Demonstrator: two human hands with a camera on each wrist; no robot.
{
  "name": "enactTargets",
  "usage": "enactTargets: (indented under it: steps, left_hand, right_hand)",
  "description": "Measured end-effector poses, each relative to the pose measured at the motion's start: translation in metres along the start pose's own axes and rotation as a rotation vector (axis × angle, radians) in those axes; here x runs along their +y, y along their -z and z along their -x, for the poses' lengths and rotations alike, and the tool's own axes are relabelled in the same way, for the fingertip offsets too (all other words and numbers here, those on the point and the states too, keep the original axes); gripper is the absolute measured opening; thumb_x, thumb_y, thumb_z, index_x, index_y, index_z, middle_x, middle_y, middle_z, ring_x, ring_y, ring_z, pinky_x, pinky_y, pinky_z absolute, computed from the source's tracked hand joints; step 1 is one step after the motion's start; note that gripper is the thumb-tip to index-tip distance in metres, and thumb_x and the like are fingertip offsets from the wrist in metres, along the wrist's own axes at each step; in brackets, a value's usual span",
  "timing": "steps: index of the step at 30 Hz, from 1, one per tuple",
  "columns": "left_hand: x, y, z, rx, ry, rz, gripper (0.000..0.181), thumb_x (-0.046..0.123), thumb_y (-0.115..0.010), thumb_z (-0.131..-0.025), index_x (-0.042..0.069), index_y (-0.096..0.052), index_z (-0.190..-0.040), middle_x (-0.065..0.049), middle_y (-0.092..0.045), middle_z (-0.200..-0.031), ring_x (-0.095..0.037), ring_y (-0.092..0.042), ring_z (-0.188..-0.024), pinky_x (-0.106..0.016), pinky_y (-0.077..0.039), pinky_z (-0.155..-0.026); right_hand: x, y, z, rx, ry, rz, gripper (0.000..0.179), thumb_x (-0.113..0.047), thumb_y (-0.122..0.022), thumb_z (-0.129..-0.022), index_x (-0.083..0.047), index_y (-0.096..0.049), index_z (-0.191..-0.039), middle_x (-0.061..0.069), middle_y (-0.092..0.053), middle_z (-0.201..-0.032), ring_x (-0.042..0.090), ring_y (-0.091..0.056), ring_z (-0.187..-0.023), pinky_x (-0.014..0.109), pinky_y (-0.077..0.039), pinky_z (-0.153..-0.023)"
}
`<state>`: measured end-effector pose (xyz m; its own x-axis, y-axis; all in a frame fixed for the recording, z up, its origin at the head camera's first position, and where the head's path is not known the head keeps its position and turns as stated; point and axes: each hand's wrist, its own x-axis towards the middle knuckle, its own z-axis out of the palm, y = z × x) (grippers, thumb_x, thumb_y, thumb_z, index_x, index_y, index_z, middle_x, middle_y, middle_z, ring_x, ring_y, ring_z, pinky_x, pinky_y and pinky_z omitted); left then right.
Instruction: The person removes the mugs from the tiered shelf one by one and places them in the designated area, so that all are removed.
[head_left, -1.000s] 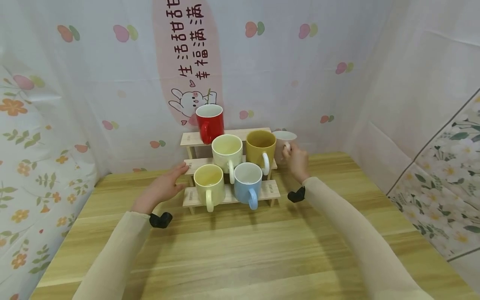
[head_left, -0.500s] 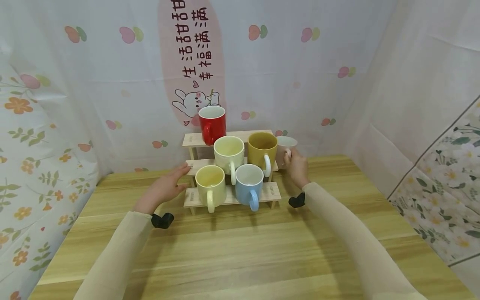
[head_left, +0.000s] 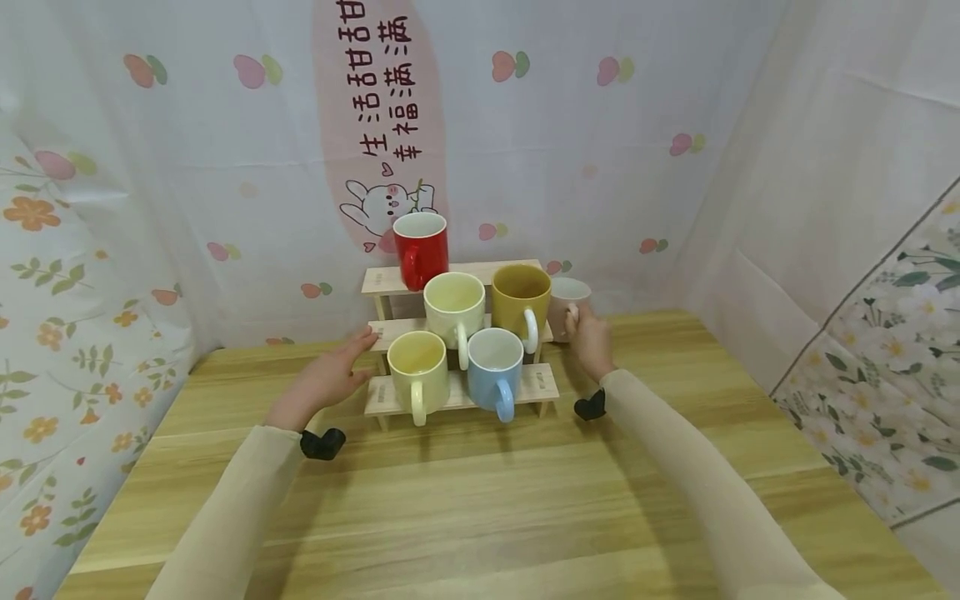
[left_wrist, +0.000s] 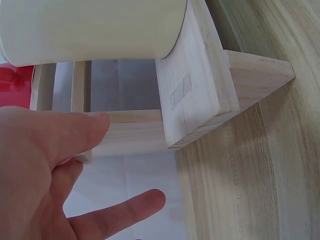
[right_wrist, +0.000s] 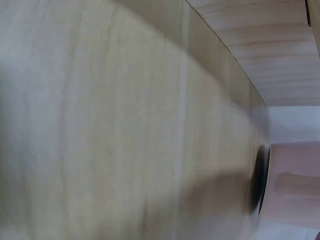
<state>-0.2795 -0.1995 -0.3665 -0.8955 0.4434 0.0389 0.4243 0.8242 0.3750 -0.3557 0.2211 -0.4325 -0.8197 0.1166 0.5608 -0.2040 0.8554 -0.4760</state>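
My right hand [head_left: 590,340] holds the handle of a pale pink mug [head_left: 568,292], low beside the rack's right end. In the right wrist view the pink mug [right_wrist: 295,155] shows at the lower right, its base close over the tabletop. My left hand [head_left: 324,381] rests at the left end of a three-step wooden rack [head_left: 384,398]. Close up, the left thumb [left_wrist: 95,127] lies against the rack's side bar and another finger [left_wrist: 125,210] stretches out straight. A red mug [head_left: 423,250] stands on the top step.
A cream mug [head_left: 450,321] and a mustard mug [head_left: 517,308] with a white handle share the middle step. Below them are a yellow mug [head_left: 427,383] and a blue mug [head_left: 491,385]. A patterned curtain [head_left: 637,167] hangs behind the wooden table [head_left: 465,517].
The pink mug has come down a little in my right hand, closer to the table. My left hand stays against the rack, and the other mugs have not moved.
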Motion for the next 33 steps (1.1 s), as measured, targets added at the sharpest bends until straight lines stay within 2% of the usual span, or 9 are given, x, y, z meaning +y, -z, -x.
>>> enactTargets:
  steps: [7, 10, 13, 16, 21, 24, 28, 31, 33]
  left_hand:
    - [0.000, -0.001, 0.000, 0.009, 0.009, 0.009, 0.064, 0.012, -0.056, -0.095, 0.001, -0.027, -0.150, -0.020, -0.018, -0.157, -0.047, -0.040, -0.130, -0.059, -0.035, -0.103]
    - [0.000, -0.003, 0.000, 0.013, 0.004, 0.010, 0.063, 0.012, -0.056, -0.095, 0.001, -0.027, -0.150, -0.021, -0.018, -0.157, -0.046, -0.037, -0.132, -0.059, -0.034, -0.104]
    - [-0.001, -0.004, 0.001, 0.013, -0.001, 0.011, 0.063, 0.012, -0.057, -0.094, 0.000, -0.028, -0.149, -0.021, -0.019, -0.157, -0.046, -0.034, -0.135, -0.059, -0.033, -0.105]
    - [-0.001, -0.003, 0.001, 0.018, -0.007, 0.010, 0.063, 0.012, -0.057, -0.094, 0.000, -0.028, -0.149, -0.022, -0.019, -0.157, -0.046, -0.034, -0.134, -0.059, -0.034, -0.104]
    - [0.000, 0.000, 0.001, 0.040, -0.012, 0.012, 0.062, 0.012, -0.056, -0.095, 0.000, -0.028, -0.149, -0.022, -0.020, -0.156, -0.047, -0.038, -0.131, -0.059, -0.036, -0.102]
    - [0.000, 0.002, 0.001, 0.036, -0.011, 0.013, 0.062, 0.012, -0.056, -0.095, -0.001, -0.028, -0.149, -0.022, -0.020, -0.156, -0.046, -0.036, -0.133, -0.059, -0.034, -0.104]
    - [0.000, 0.000, 0.000, 0.021, -0.014, 0.011, 0.063, 0.012, -0.056, -0.095, -0.001, -0.027, -0.149, -0.022, -0.019, -0.157, -0.046, -0.033, -0.135, -0.059, -0.032, -0.105]
    - [-0.001, -0.002, 0.000, 0.011, -0.010, 0.013, 0.063, 0.013, -0.056, -0.095, 0.000, -0.027, -0.149, -0.021, -0.018, -0.157, -0.046, -0.033, -0.135, -0.059, -0.032, -0.105]
    - [-0.001, -0.002, 0.000, 0.007, -0.004, 0.011, 0.063, 0.013, -0.055, -0.095, 0.000, -0.026, -0.150, -0.021, -0.017, -0.157, -0.046, -0.034, -0.134, -0.059, -0.033, -0.104]
  right_hand:
    - [0.004, -0.004, 0.003, 0.003, 0.028, 0.014, 0.023, -0.017, -0.051, -0.097, 0.005, -0.055, -0.090, 0.025, -0.064, -0.072, 0.044, -0.064, -0.065, 0.051, -0.051, -0.057]
    - [0.002, -0.002, 0.005, -0.021, -0.006, 0.018, 0.024, -0.018, -0.050, -0.097, 0.004, -0.056, -0.090, 0.024, -0.064, -0.072, 0.043, -0.063, -0.065, 0.051, -0.050, -0.057]
    - [0.001, 0.000, 0.009, -0.079, -0.061, 0.023, 0.028, -0.021, -0.048, -0.098, 0.004, -0.058, -0.091, 0.023, -0.064, -0.073, 0.041, -0.063, -0.066, 0.051, -0.049, -0.058]
    - [0.002, 0.000, 0.011, -0.108, -0.085, 0.027, 0.031, -0.024, -0.047, -0.099, 0.003, -0.060, -0.091, 0.023, -0.063, -0.073, 0.041, -0.062, -0.067, 0.051, -0.048, -0.059]
    - [0.005, -0.001, 0.008, -0.105, -0.034, 0.018, 0.030, -0.026, -0.051, -0.098, 0.003, -0.061, -0.094, 0.021, -0.066, -0.074, 0.038, -0.062, -0.066, 0.049, -0.048, -0.059]
    - [0.005, 0.003, 0.007, -0.186, -0.076, -0.006, 0.036, -0.035, -0.052, -0.098, 0.000, -0.061, -0.101, 0.018, -0.068, -0.080, 0.034, -0.063, -0.070, 0.046, -0.049, -0.062]
    - [0.002, 0.014, 0.007, -0.323, -0.210, -0.024, 0.060, -0.053, -0.046, -0.096, 0.002, -0.055, -0.119, 0.023, -0.067, -0.101, 0.037, -0.064, -0.090, 0.048, -0.051, -0.074]
    - [0.000, 0.025, 0.004, -0.370, -0.240, -0.024, 0.070, -0.056, -0.044, -0.095, 0.007, -0.047, -0.127, 0.025, -0.065, -0.100, 0.036, -0.064, -0.086, 0.043, -0.051, -0.068]
    - [-0.002, 0.030, 0.002, -0.385, -0.232, -0.025, 0.071, -0.055, -0.045, -0.096, 0.008, -0.043, -0.129, 0.020, -0.064, -0.087, 0.030, -0.062, -0.073, 0.037, -0.048, -0.059]
